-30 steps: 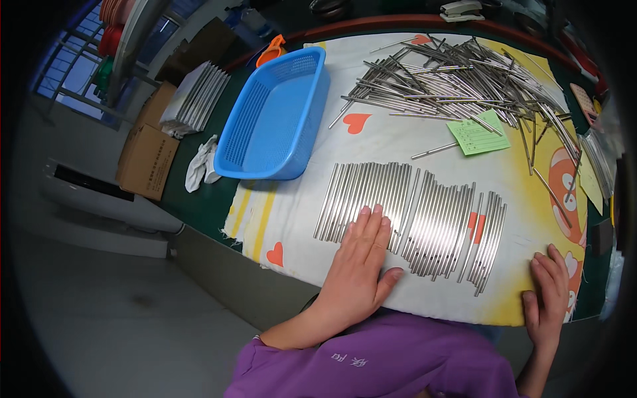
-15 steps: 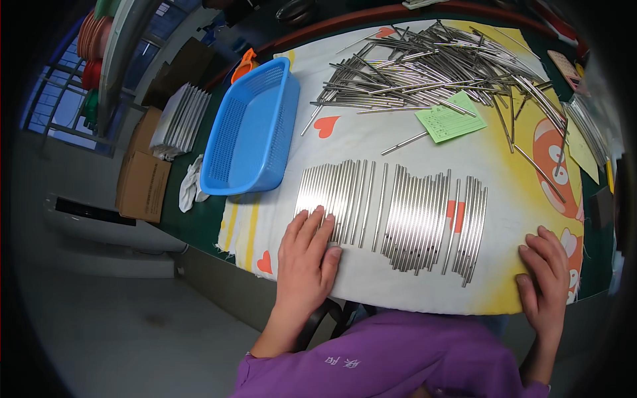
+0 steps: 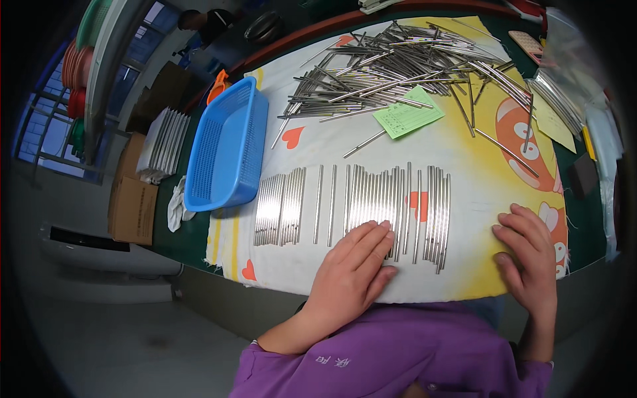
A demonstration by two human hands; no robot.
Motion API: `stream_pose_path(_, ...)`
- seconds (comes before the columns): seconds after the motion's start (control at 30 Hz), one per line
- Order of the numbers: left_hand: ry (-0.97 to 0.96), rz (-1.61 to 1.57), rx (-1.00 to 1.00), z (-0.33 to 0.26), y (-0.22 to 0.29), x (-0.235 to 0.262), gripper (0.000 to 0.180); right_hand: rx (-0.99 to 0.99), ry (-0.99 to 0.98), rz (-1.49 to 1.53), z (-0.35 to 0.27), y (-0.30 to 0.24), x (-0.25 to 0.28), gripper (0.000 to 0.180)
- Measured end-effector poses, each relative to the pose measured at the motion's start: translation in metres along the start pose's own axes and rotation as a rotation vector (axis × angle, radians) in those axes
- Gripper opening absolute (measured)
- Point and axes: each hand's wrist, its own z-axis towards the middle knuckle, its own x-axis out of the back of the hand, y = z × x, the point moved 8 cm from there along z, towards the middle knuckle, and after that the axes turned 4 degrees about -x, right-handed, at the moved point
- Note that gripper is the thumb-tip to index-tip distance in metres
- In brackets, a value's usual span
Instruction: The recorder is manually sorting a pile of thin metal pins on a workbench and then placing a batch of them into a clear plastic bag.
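Note:
Thin silvery metal rods lie side by side across a white and yellow printed cloth, roughly upright in the view. They form a left group, a few loose single rods, a middle group and a smaller right group. My left hand lies flat over the lower ends of the middle group, fingers stretched out together, hiding those ends. To the right of the rods, my right hand rests on the cloth with fingers apart and loosely bent, holding nothing.
A tangled heap of rods covers the far side, a green paper card at its near edge. At left stand a blue plastic basket, an orange object, a white cloth and a cardboard box. A person is far back.
My left hand has moved right from the left group onto the middle group. The left group's rods now lie closer together. My right hand stays on the cloth; the whole view has shifted slightly.

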Motion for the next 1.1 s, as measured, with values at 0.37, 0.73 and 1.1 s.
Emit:
stream_pose_path(0.37, -0.115, -0.037, -0.132, 0.018, 0.03, -0.008, 0.057, 0.014, 0.026, -0.017, -0.001, -0.001, 0.003, 0.032)
stream_pose_path(0.73, -0.061, 0.228, 0.087, 0.004, 0.003, -0.013, 0.054, 0.039, 0.056, 0.03, -0.002, -0.002, 0.003, 0.03)
stream_pose_path(1.1, 0.411, 0.5, 0.614, -0.09, -0.128, 0.081, 0.042, 0.454, -0.17, -0.175, 0.038, -0.072, -0.02, 0.034)
